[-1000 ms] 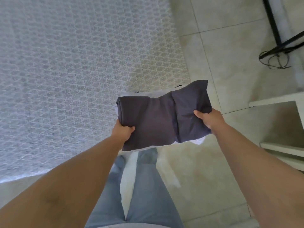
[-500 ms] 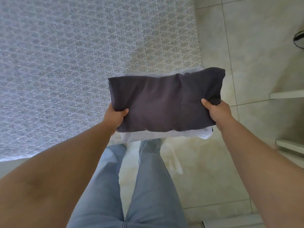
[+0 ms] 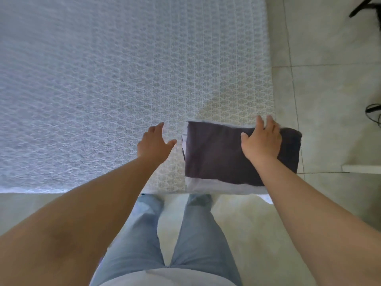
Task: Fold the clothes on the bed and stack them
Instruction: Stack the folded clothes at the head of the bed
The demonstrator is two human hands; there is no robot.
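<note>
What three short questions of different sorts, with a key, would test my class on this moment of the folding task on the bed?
1. True or false: the left hand grips the dark folded garment.
2. Multiple choice: the right hand is (A) lifted clear of the stack, (B) resting flat on the dark folded garment, (C) pulling at the bed cover.
3. Fill in: under the dark folded garment lies a ____ folded garment.

Key: 1 false, the left hand hovers open beside the stack. 2 B. 3 white.
</note>
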